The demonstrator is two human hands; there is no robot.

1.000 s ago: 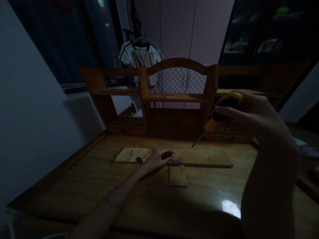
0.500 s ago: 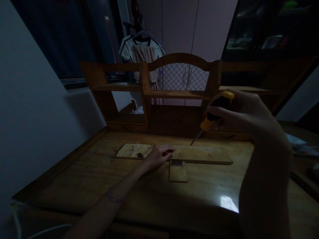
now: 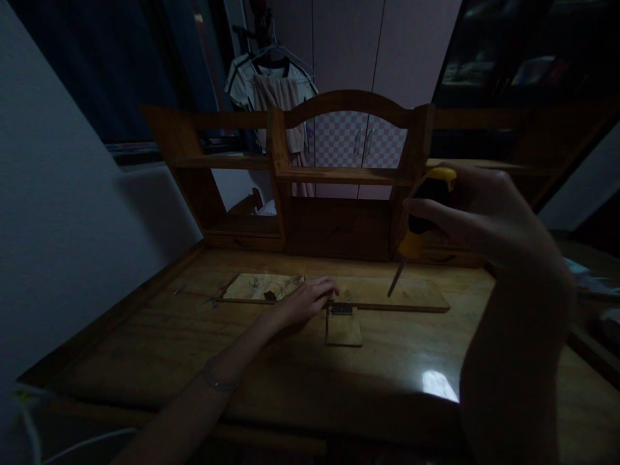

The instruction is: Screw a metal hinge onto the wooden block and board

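My right hand (image 3: 477, 206) is closed around the yellow and black handle of a screwdriver (image 3: 420, 219), held above the board with its shaft pointing down. My left hand (image 3: 310, 300) rests at the board, fingers bent and their tips together close to a small metal hinge (image 3: 341, 310); whatever they pinch is too small and dark to make out. The long wooden board (image 3: 400, 294) lies flat on the desk, its left part stained and peeling. A small square wood piece (image 3: 343, 330) lies against its front edge, at the hinge.
A wooden desk (image 3: 271, 374) carries a shelf unit (image 3: 339, 174) along its back. Small metal bits (image 3: 210, 301) lie left of the board, with another thin piece (image 3: 179, 290) farther left. A wall (image 3: 97, 213) bounds the left side. The light is dim.
The screwdriver has swung to a steeper angle, its tip moving right and slightly lower in view. My left fingertips have lowered onto the board; the small shiny thing at them no longer shows.
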